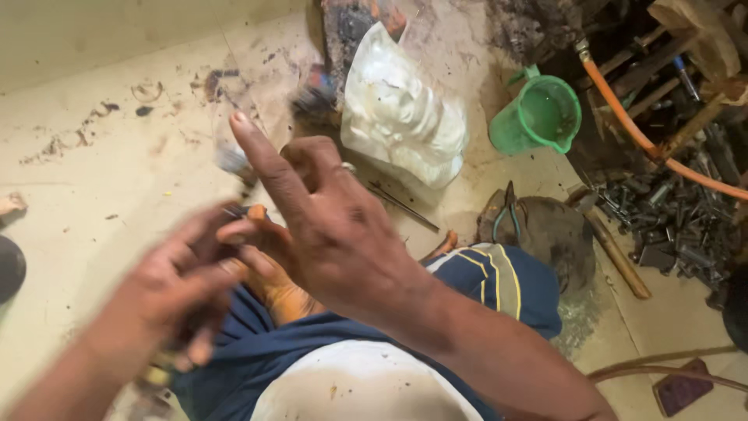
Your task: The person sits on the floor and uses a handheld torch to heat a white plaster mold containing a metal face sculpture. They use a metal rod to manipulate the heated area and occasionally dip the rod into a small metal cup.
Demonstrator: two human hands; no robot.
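My right hand [331, 230] is at the middle of the view, a ring on one finger, its forefinger pointing up and away and the other fingers curled. My left hand [175, 284] is blurred at the lower left with its fingers bent. The fingertips of both hands meet at a small dark piece with an orange tip [251, 211]. Blur hides which fingers pinch it. Below the hands are my blue shorts [499, 284] and an orange-stained bare foot [284, 296].
On the pale stained floor lie a white plastic bag [401, 109], a green jug [541, 117], an orange hose [635, 129] and a heap of dark metal parts [678, 222]. Green-handled pliers [506, 218] rest on a dark block [557, 238] beside a wooden handle [619, 257].
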